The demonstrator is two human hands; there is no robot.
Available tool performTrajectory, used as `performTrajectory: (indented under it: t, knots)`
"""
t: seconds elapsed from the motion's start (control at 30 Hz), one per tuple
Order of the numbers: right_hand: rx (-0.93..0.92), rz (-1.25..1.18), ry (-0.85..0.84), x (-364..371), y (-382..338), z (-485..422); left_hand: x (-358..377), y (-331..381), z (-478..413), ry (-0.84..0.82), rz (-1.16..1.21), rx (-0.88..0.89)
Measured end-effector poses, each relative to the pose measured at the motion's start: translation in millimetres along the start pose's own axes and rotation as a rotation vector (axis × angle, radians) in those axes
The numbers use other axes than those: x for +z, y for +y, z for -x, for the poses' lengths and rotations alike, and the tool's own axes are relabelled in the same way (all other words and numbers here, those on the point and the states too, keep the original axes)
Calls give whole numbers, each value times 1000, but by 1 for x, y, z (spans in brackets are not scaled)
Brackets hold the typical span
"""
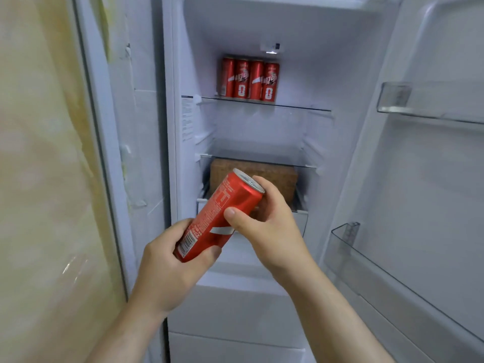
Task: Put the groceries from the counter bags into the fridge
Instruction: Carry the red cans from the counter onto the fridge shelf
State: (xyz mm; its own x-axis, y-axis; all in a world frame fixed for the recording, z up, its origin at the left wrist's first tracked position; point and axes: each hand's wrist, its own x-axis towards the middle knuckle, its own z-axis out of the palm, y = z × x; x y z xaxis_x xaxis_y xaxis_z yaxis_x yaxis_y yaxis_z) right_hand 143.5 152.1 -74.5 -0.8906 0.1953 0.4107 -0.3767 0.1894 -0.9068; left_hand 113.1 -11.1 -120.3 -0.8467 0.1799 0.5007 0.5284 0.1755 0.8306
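I hold a slim red soda can [220,213] tilted in front of the open fridge, its top pointing up and to the right. My left hand [170,260] grips the can's lower end. My right hand [264,221] holds its upper part, thumb on the near side and fingers behind. Several matching red cans [250,79] stand in a row at the back of the top glass shelf [301,107]. A brown box [277,176] lies under the lower glass shelf [293,163], partly hidden by the can and my right hand.
The fridge door [419,179] stands open on the right, with clear door bins at the top [429,100] and lower down [379,260]. A closed door with a yellowish film [47,179] fills the left. White drawers [235,310] sit below my hands.
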Motion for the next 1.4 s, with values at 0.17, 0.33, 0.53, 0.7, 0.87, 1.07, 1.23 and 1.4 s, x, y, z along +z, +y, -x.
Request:
performTrajectory:
  t: [0.17, 0.33, 0.53, 0.7, 0.87, 1.07, 1.23, 1.4]
  knots:
    - [-65, 35, 81, -30, 3, -48, 35, -3, -61, -42, 60, 58]
    - [-105, -44, 101, -54, 11, -100, 70, 0, -122, -55, 85, 128]
    - [-134, -65, 105, -77, 14, -160, 99, -1, -190, -55, 48, 182]
    - [-151, -74, 248, -84, 11, -201, 107, 5, -233, -127, -69, 257]
    - [-214, -46, 350, -95, -5, -230, 97, 17, -295, -76, -52, 420]
    - [-264, 5, 459, -108, -29, -264, 106, 33, -399, 39, -415, 500]
    - [-289, 44, 567, -115, -42, -299, 133, 28, -448, -141, -729, 385]
    - [-237, 88, 628, -125, -41, -338, 144, 8, -463, -64, -911, 334]
